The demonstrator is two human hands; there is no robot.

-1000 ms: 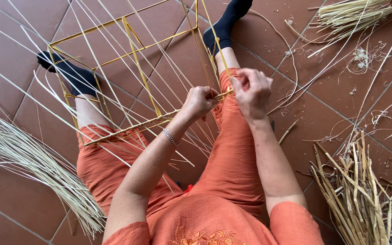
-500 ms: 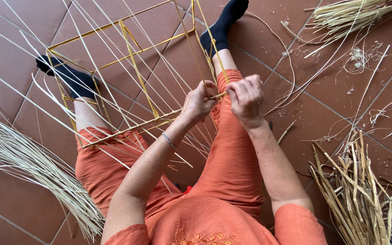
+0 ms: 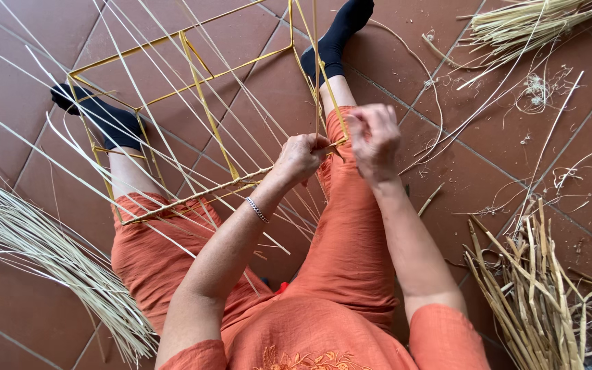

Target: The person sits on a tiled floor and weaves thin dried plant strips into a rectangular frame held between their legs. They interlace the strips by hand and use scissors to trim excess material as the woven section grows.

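Terracotta tile floor (image 3: pixel 29 322); fingers (image 3: pixel 371 130) apparently pinching thin straw (image 3: pixel 330 145).

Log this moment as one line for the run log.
left hand: grips pale straw strand at yellow wire frame corner | right hand: pinches same strand beside it | frame rests across orange-trousered legs | straw bundles lie either side

Person, seen from above. Wore a loose orange short-sleeved top of light crinkled fabric (image 3: pixel 323 336), with a band of pale orange floral embroidery (image 3: pixel 303 359) at the chest. Matching loose orange trousers of the same crinkled fabric (image 3: pixel 351 240), ending below the knee. Plain black ankle socks: one on the left foot (image 3: pixel 101 118), one on the right foot (image 3: pixel 337 31). A thin silver-coloured chain bracelet (image 3: pixel 257 210) circled the left wrist. Forearms and both hands bare; no rings could be made out.
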